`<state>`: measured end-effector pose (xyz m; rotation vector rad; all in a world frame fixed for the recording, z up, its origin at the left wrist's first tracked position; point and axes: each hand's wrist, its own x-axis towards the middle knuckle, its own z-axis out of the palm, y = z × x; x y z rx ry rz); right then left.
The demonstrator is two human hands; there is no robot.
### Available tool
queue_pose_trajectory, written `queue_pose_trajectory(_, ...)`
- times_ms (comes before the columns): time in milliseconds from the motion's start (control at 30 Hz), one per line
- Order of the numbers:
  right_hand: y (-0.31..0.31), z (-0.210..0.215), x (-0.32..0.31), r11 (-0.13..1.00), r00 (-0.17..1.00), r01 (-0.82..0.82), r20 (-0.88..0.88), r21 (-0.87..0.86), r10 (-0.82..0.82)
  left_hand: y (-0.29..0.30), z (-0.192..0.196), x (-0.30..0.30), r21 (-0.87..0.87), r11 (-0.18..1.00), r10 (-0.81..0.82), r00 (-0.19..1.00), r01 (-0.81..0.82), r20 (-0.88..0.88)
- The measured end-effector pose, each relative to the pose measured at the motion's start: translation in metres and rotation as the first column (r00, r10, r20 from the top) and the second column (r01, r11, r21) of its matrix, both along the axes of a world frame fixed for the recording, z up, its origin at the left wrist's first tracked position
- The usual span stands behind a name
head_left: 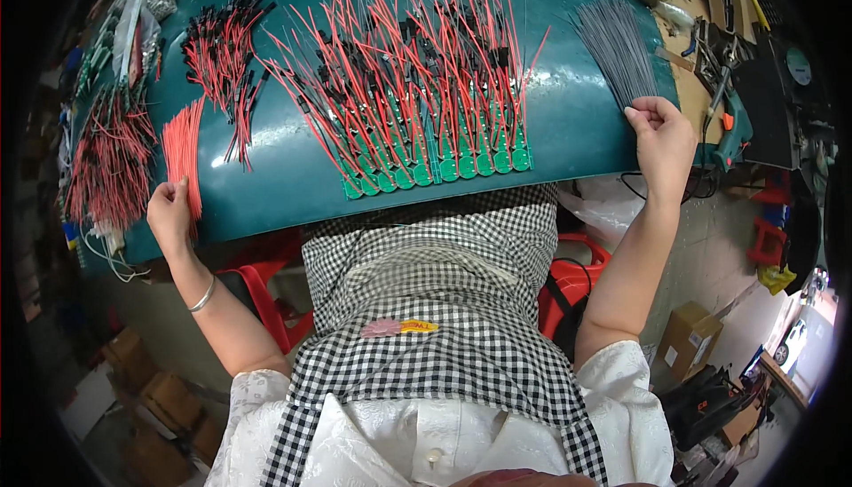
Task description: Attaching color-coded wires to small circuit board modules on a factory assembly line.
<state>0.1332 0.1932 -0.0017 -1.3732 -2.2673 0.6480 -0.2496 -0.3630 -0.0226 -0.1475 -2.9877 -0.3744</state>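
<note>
My left hand (170, 210) is closed in a pinch at the near end of a bundle of straight red wires (184, 145) on the left of the table. On the right, my right hand (666, 141) pinches the near end of a fanned bundle of dark grey wires (614, 47). How many wires each hand grips is too small to tell. Between my hands lies a panel of round green circuit boards (461, 166), joined in rows. Red and black wires (399, 70) stand up from it densely and hide much of the boards.
Black-and-red wire leads with connectors (222, 43) lie at the back left. A larger heap of red and black wired parts (111, 158) sits at the far left. A green-and-black hand tool (735, 127) is beyond the right edge of the green table (266, 198). Red stools (266, 283) stand below.
</note>
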Motion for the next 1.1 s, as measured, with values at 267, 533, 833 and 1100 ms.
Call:
queue_pose_trajectory(267, 0.0, -0.006, 0.004, 0.999, 0.994, 0.007, -0.112, -0.052, -0.013, -0.003, 0.013, 0.002, 0.062, 0.997, 0.042, 0.996, -0.038, -0.079)
queue_pose_trajectory(533, -0.005, -0.008, -0.001, 0.957, 0.997, -0.038, 0.072, 0.287, 0.018, 0.05, 0.042, 0.033, 0.792, 0.581, -0.105, 0.983, 0.186, -0.153)
queue_pose_trajectory(833, -0.076, 0.009, -0.014, 0.786, 0.725, -0.432, -0.689, -0.443, 0.01, 0.253, 0.075, 0.21, 0.969, 0.238, -0.74, 0.658, 0.062, 0.14)
queue_pose_trajectory(1100, -0.104, -0.014, -0.019, 0.836, 0.668, -0.474, -0.731, -0.277, 0.137, 0.315, 0.03, 0.245, 0.969, 0.139, -0.788, 0.615, 0.206, -0.018)
